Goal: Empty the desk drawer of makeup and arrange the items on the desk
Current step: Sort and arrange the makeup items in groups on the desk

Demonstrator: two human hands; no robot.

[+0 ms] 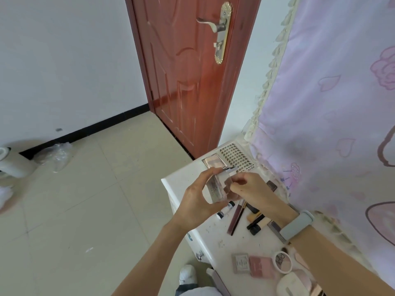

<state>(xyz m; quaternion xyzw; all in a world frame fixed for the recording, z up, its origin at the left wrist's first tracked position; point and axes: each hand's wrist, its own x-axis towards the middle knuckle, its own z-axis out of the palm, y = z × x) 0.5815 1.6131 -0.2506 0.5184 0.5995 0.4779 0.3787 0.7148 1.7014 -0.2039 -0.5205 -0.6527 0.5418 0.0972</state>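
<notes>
My left hand (197, 198) grips a small clear-cased makeup box (214, 188) above the white desk (181, 184). My right hand (249, 188) pinches the box's right side, fingers curled. On the desk beyond lie a square pink palette (213, 161) and a false-lash tray (237, 155). Under my hands lie a small white tube (224, 210), a dark red lip pencil (235, 218) and black-and-tan tubes (256, 221). Nearer me lie a grey compact (241, 263), a pink blush palette (261, 267), a round white compact (282, 261) and a white case (288, 284). The drawer is hidden.
A lilac flowered curtain (331, 124) with a fringe hangs along the desk's right side. A red-brown door (192, 71) stands behind the desk. The tiled floor (96, 199) lies to the left, with a plastic bag (55, 154) by the wall. A white shoe (188, 274) shows below.
</notes>
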